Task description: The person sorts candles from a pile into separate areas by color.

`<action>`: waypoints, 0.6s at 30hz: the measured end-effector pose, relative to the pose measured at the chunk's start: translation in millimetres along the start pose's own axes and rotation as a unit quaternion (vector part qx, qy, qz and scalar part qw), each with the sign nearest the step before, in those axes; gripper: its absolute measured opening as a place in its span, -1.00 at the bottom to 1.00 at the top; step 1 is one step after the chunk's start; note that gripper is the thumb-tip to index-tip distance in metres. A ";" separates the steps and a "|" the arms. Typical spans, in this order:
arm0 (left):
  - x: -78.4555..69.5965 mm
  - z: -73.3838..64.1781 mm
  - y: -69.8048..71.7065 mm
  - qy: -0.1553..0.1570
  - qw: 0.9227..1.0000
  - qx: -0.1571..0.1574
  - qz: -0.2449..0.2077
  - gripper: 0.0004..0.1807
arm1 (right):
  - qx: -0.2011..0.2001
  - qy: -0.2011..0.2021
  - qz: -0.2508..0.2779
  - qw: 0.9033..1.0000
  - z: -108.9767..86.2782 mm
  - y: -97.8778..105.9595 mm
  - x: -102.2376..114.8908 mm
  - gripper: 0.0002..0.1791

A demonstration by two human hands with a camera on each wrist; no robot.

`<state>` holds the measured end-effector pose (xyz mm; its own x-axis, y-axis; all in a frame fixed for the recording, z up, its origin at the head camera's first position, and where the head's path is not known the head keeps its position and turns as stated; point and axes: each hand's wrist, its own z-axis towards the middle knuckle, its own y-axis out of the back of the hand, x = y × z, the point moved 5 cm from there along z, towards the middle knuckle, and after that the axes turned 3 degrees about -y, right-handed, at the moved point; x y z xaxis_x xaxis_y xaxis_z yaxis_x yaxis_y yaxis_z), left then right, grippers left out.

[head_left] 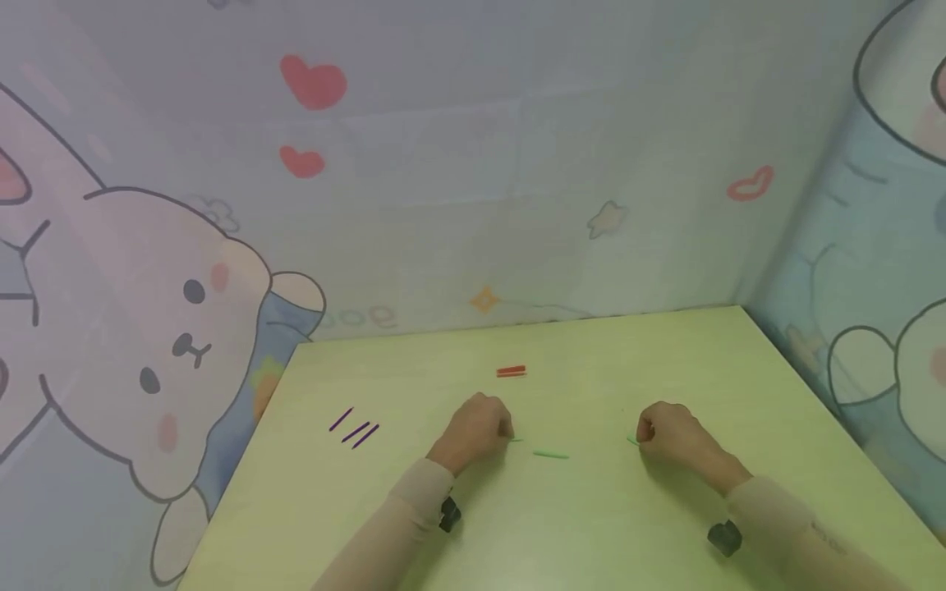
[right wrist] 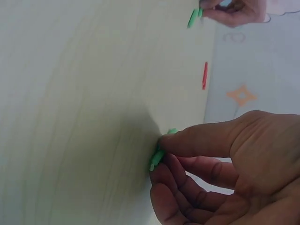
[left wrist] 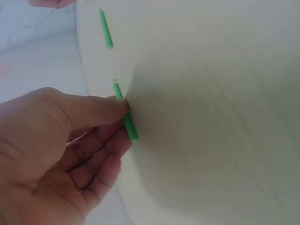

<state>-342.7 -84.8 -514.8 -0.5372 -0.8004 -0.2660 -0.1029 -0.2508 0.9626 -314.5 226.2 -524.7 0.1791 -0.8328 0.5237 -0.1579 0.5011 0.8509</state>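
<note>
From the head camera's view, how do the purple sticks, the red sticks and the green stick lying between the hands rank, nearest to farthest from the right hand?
1. Green stick: left of the right hand.
2. Red sticks: leftward, farther back.
3. Purple sticks: far left, past the left hand.

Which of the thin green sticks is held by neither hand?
The middle thin green stick, lying free on the pale yellow tabletop. The left hand pinches another green stick; the right hand pinches a further green stick.
</note>
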 end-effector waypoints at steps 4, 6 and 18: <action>0.8 -0.3 -1.1 -0.017 1.000 -0.008 0.001 -0.86 | -0.009 0.029 0.011 0.999 -7.6 -2.2 16.3 -0.88; 0.5 0.0 -0.6 -0.022 1.000 -0.011 0.002 -0.86 | -0.012 0.040 0.016 0.999 -8.4 -3.4 24.4 -0.87; 2.2 -2.3 -4.5 -0.029 0.999 0.000 0.013 -0.86 | 0.006 0.040 0.036 0.999 -5.8 -24.4 36.0 -0.86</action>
<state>-341.6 -86.7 -519.8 -0.5877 -0.7733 -0.2380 -0.0887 -0.2308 0.9689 -298.6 185.3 -526.3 0.2438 -0.7732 0.5854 -0.1842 0.5557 0.8107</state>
